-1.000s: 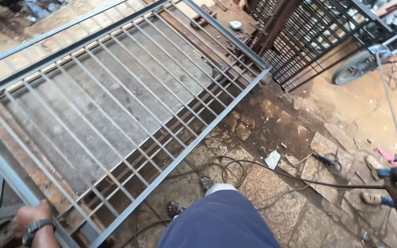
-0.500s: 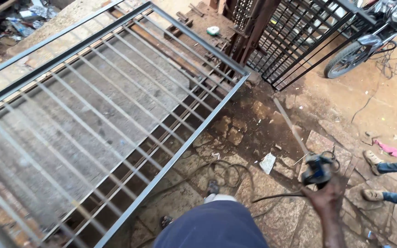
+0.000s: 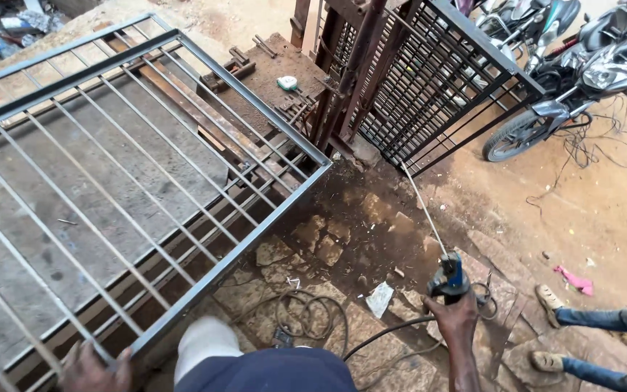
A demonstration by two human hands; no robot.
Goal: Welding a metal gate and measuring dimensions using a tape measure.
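Fingers (image 3: 450,313) of the right hand (image 3: 456,319) wrapped tight around the grip of a welding electrode holder (image 3: 449,277), blue and black, with a thin electrode rod (image 3: 422,209) sticking up and away toward the stacked grilles. Held out low over the stone paving (image 3: 328,250), to the right of the knee. Black cable (image 3: 382,332) trailing from the holder back toward the body, looping over the stones beside a scrap of white paper (image 3: 379,298).

Left hand (image 3: 90,369) at the bottom edge, fingers curled over the near corner of the grey metal gate frame (image 3: 234,250); clamped on the lower rail, thumb side hidden. Frame lying flat and slightly raised over rusty steel supports (image 3: 205,109), its long thin bars running diagonally from near left to far right, far corner reaching almost to the upright dark grilles (image 3: 415,94).

Dark blue trouser leg (image 3: 270,370) and a pale knee patch between the two hands. Small green and white tape measure (image 3: 287,83) resting on the rusty plate beyond the frame. Motorcycle (image 3: 567,80) parked at upper right on the dirt. Another person's legs in jeans and sandals (image 3: 589,337) at the right edge, near a pink rag (image 3: 573,279).
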